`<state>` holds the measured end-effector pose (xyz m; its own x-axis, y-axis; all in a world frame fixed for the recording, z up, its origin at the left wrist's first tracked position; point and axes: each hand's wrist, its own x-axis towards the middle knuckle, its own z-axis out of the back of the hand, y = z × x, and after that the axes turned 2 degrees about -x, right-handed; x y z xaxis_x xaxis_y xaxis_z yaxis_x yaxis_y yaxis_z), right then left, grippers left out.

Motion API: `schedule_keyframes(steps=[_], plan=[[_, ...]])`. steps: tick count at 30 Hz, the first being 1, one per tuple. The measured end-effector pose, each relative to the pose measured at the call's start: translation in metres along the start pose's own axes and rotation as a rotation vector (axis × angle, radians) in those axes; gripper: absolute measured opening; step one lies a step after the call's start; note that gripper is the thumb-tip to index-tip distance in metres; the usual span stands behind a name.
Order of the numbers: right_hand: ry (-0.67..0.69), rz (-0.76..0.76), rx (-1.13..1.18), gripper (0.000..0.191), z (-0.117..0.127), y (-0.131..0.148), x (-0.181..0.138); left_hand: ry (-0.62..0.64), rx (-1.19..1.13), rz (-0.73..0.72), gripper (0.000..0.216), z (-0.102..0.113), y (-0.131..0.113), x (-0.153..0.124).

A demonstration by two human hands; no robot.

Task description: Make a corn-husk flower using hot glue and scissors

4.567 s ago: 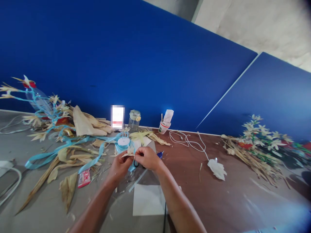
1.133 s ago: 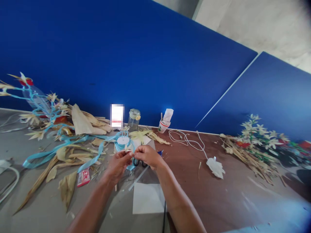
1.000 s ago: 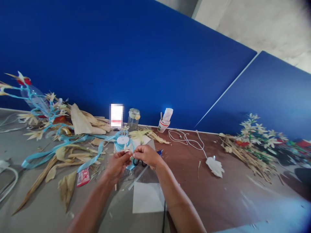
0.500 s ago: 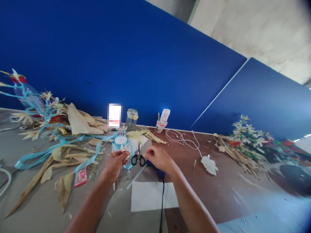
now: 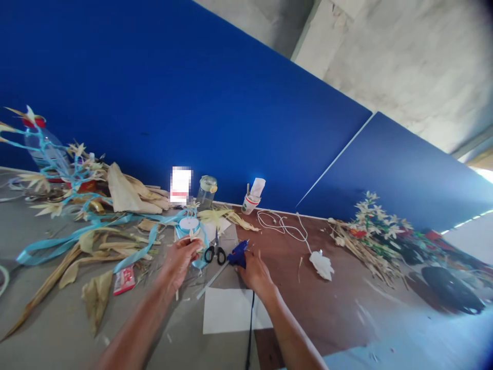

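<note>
My left hand [image 5: 184, 257] is closed, its thumb and fingers pinching a small pale petal-like piece of dried husk [image 5: 191, 235]. My right hand [image 5: 254, 270] is wrapped round the handle of a blue glue gun [image 5: 239, 254], whose nozzle points up and away from me. Between the two hands lie black-handled scissors [image 5: 214, 254], blades pointing away. Just beyond my left hand sits a spool of light blue ribbon [image 5: 189, 224]. The glue gun's black cord [image 5: 250, 329] runs toward me across a white sheet of paper [image 5: 219, 311].
Dried husks [image 5: 127, 192] and loose blue ribbon [image 5: 57, 252] cover the left side, near a pink packet [image 5: 124, 280]. A jar [image 5: 207, 191] and a paper cup [image 5: 251, 203] stand by the blue partition [image 5: 192, 103]. White flowers [image 5: 379, 218] lie at right.
My right hand has come down and taken hold of the glue gun, which now shows further forward and left. My left hand still pinches the husk piece. The view has shifted slightly right.
</note>
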<state>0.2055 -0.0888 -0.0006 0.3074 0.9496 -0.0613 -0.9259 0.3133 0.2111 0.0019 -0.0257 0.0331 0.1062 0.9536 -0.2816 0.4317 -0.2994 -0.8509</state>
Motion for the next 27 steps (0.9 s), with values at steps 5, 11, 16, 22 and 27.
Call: schedule_keyframes(steps=[5, 11, 16, 22, 27], plan=[[-0.154, 0.068, 0.282, 0.038, -0.008, -0.014, 0.006, 0.013, 0.020, -0.005, 0.023, 0.004, 0.004, 0.004], [0.049, 0.123, 1.092, 0.036, 0.016, -0.016, -0.009, 0.028, 0.099, -0.056, 0.022, 0.007, 0.010, 0.009], [0.206, 0.221, 1.225, 0.042, 0.031, 0.007, -0.029, 0.008, 0.128, -0.089, 0.023, 0.009, 0.012, 0.010], [0.246, 0.273, 1.111, 0.051, 0.005, 0.010, -0.030, -0.028, 0.128, -0.069, 0.020, 0.011, 0.009, 0.010], [0.229, 0.256, 1.021, 0.053, 0.001, 0.008, -0.033, -0.035, 0.142, -0.077, 0.018, 0.006, 0.006, 0.006]])
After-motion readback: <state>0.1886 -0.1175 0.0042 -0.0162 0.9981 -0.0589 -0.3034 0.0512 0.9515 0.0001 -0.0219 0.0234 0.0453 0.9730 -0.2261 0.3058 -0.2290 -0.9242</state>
